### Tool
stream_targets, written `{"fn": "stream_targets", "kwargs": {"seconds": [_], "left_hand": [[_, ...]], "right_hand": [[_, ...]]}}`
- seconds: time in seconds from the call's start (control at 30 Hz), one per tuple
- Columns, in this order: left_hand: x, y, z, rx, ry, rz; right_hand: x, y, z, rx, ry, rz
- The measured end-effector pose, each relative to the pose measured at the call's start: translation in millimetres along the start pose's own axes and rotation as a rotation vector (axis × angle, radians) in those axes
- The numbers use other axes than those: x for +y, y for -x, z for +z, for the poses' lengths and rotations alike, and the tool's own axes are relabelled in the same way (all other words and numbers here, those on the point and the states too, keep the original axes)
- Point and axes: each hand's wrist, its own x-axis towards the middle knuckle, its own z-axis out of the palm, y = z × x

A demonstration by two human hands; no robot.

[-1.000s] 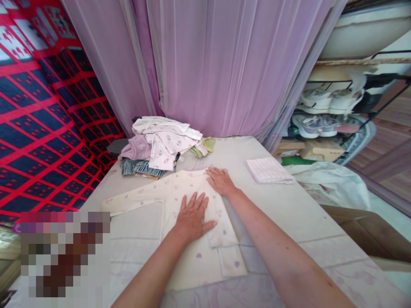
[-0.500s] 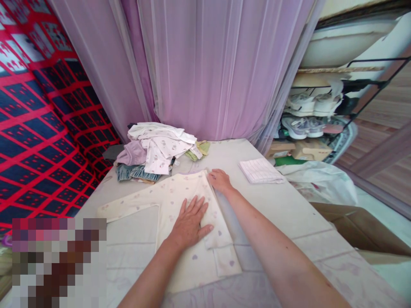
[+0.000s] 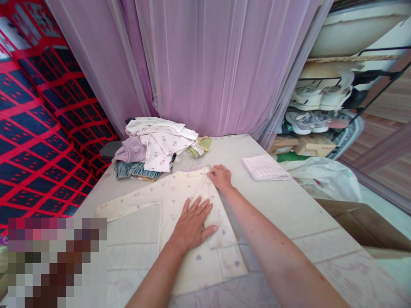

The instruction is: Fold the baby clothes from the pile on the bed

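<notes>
Both sets of fingers meet the shirt (image 3: 171, 203) beneath: the left hand (image 3: 192, 226) splays flat, gripping nothing, while the right hand (image 3: 221, 177), flatter a second ago, now curls nearly closed at its shoulder, perhaps pinching it, seemingly to neaten the folded sleeve (image 3: 222, 218).

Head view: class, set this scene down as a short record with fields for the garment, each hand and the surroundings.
Garment: cream long-sleeved top with a small purple print, one sleeve stretched toward the picture's left
Left hand: left hand palm down on the top, fingers spread
Right hand: right hand at the top's shoulder edge, fingers bent; grip unclear
Far left of surface: heap of clothes
Right of top: folded striped cloth, apart from it
Behind: purple curtain
Rack at right: shoes
</notes>
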Motion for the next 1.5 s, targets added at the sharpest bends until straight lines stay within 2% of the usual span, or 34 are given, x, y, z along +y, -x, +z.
{"fn": "stream_targets", "kwargs": {"seconds": [0.3, 0.5, 0.67, 0.87, 1.03, 1.13, 1.23, 1.37, 1.5], "left_hand": [[1, 1, 2, 0.05, 0.057, -0.042], [-1, 2, 5, 0.113, -0.002, -0.054], [-5, -3, 13, 0.164, -0.084, -0.206], [-4, -7, 13, 0.148, -0.058, -0.24], [-9, -15, 0, 0.149, 0.003, -0.297], [-17, -31, -20, 0.135, -0.086, -0.285], [-25, -59, -43, 0.113, -0.21, -0.254], [-33, -107, -64, 0.056, -0.309, -0.183], [-42, -146, -69, -0.041, -0.39, -0.113]], "right_hand": [[7, 7, -16, -0.079, 0.022, -0.086], [0, 23, -18, -0.051, 0.037, -0.046], [-2, 41, -20, -0.075, 0.021, -0.028], [12, 88, -34, -0.153, 0.002, 0.01], [19, 150, -40, -0.098, -0.006, -0.023], [19, 181, -39, 0.003, -0.003, -0.085], [16, 199, -39, 0.129, -0.023, -0.154], [10, 205, -37, 0.21, -0.057, -0.22], [10, 204, -34, 0.226, -0.049, -0.235]]}}
